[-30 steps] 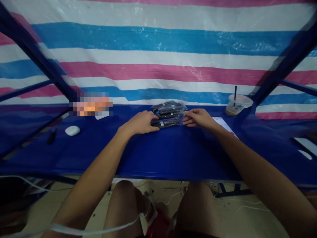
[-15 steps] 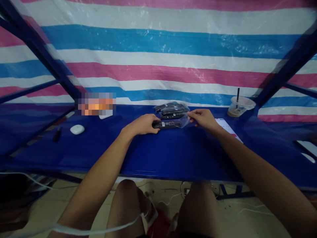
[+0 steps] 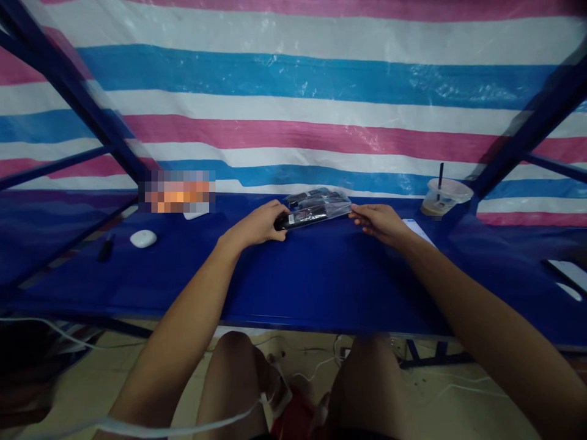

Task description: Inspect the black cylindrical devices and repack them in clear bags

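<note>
Between my hands a black folded umbrella [image 3: 306,216], or something of that long dark shape, lies partly inside a clear plastic sleeve [image 3: 338,211]. My left hand [image 3: 266,222] grips its left end, fingers curled round it. At the other end, my right hand [image 3: 376,222] pinches the sleeve's edge between thumb and fingertips. Just behind, several similar dark items in clear wrapping [image 3: 316,195] are piled on the blue table [image 3: 321,281]; the held one partly hides them.
A clear cup with a black straw [image 3: 444,194] stands at the back right, near a white phone-like slab [image 3: 418,231]. A white rounded case [image 3: 143,238] and a small dark object [image 3: 106,248] lie on the left. Blue frame bars [image 3: 527,134] slope at both sides.
The held item has risen slightly, its right end tilting up, and shifted a little left with my left hand. The sleeve is pulled straighter between my hands.
</note>
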`<state>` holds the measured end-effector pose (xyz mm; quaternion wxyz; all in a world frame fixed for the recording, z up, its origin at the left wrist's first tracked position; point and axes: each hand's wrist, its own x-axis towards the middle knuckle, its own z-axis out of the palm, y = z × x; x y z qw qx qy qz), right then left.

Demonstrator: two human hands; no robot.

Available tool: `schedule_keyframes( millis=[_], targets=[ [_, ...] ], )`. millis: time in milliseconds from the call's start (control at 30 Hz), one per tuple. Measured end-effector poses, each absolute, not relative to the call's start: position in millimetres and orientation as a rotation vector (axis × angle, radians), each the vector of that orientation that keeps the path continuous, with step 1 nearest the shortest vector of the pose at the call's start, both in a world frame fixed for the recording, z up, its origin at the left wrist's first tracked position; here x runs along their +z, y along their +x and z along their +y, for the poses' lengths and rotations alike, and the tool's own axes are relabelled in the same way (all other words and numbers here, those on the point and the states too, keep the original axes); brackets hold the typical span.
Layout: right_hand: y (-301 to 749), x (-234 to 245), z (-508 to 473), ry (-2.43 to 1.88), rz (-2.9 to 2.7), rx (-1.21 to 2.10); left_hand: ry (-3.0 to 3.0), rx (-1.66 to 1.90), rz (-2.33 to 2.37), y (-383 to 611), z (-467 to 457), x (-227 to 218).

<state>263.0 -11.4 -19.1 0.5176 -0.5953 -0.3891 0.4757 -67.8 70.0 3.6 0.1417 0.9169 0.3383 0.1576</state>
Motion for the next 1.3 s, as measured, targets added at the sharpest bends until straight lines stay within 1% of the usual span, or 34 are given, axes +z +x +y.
schedule_keyframes(
  millis=[67,133,267,333,467,533,633,833,1033,1200,1300],
  targets=[
    [265,-20,-10,-1.439,-0.944,1.129,2.639,0.445,0.992,-70,73,4],
    [266,-20,-9,-1.476,-0.979,1.023,2.630,0.440,1.004,-73,76,3],
    [264,-17,-12,-1.441,-1.133,0.587,2.634,0.447,1.014,-76,79,1],
    [260,-14,-18,-1.361,-1.246,0.445,2.636,0.446,1.011,-76,79,0],
    [254,-13,-29,-1.330,-1.555,0.366,2.637,0.454,0.998,-74,79,-1],
    [253,-15,-31,-1.311,-1.614,0.421,2.637,0.463,0.991,-74,79,-1],
    [254,-18,-28,-1.272,-1.530,0.574,2.647,0.463,0.967,-74,78,0],
    [253,-15,-24,-1.181,-1.448,0.991,2.648,0.455,0.914,-65,68,3],
    [251,-10,-28,-1.231,-1.364,1.361,2.677,0.448,0.847,-52,61,-2],
    [252,-3,-31,-1.303,-1.293,1.483,2.653,0.474,0.828,-54,64,-5],
    [259,-3,-27,-1.338,-1.275,1.463,2.629,0.445,0.850,-58,67,-5]
  ],
)
